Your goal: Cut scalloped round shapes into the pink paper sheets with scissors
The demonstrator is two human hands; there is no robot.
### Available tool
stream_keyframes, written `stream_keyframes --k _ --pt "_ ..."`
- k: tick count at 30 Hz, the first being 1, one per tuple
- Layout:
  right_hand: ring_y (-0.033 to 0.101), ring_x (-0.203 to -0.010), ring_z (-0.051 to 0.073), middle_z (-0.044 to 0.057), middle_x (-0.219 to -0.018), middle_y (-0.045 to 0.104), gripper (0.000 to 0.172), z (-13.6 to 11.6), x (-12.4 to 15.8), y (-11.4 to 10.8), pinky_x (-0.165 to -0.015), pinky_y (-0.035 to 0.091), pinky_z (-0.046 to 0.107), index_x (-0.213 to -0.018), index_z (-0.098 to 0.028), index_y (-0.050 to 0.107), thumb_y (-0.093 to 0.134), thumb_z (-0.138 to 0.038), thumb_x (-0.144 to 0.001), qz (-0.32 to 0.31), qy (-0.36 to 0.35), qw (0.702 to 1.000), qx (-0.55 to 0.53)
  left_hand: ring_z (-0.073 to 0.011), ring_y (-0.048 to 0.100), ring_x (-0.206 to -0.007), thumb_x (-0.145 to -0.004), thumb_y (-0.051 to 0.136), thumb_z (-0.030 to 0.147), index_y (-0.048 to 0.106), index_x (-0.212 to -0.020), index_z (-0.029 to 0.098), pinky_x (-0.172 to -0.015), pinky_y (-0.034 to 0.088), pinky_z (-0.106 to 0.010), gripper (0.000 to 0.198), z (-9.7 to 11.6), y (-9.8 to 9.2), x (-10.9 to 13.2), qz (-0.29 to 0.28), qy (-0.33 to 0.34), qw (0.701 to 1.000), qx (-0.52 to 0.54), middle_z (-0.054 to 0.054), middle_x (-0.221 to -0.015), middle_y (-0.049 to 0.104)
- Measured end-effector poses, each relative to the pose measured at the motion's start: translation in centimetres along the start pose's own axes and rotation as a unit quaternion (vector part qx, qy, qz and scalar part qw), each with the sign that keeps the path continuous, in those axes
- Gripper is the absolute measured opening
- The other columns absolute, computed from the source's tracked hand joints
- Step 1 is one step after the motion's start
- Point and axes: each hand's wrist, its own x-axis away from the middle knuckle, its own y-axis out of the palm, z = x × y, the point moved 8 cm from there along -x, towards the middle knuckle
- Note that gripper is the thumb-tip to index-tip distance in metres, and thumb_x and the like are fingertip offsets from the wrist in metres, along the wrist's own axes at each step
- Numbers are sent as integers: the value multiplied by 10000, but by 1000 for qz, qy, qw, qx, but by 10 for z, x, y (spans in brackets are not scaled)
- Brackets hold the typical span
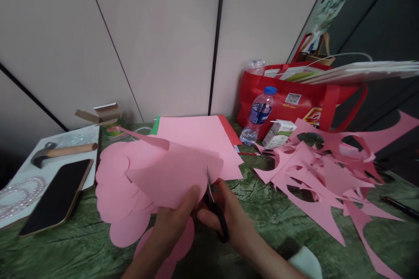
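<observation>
Pink paper sheet (170,176) is pinched by the left hand (175,218), thumb on top; black-handled scissors (214,209) are gripped by the right hand (229,216), fingers curled closed, blades upright in the paper.

pink paper sheet (170,174): thin, matte, one side cut to a curve; raised and tilted, lower edge pinched in the left hand (173,222) | black-handled metal scissors (214,207): gripped in the right hand (234,222), slim blades pointing up, meeting the sheet's lower right edge beside the thumb
</observation>
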Motion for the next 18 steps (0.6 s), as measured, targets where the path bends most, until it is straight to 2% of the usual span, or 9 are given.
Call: stream_keyframes --k 5,11,18 --pt "498 -515 91 -58 -614 577 626 -1 -1 -2 -513 376 196 -1004 -191 367 808 -316 -578 10 2 1000 1 -213 588 -606 -625 651 394 554 -525 190 -570 461 -315 247 -1 0 -2 -8 2 1000 -17 -30 -529 596" --pt "519 -527 97 -40 -627 606 619 -2 0 -3 -507 385 194 -1003 -196 349 797 -318 -593 12 9 1000 12 -191 565 -551 -638 643 390 629 -663 162 -540 445 -301 230 1 1 -2 -19 10 1000 -7 -27 -545 608" --pt "497 -486 94 -34 -631 624 602 -2 0 -2 -477 368 199 -1002 -207 346 772 -376 -611 8 2 999 38 -150 491 -466 -642 632 395 558 -507 185 -490 415 -277 260 6 4 -2 -46 22 999 -9 18 -434 507"
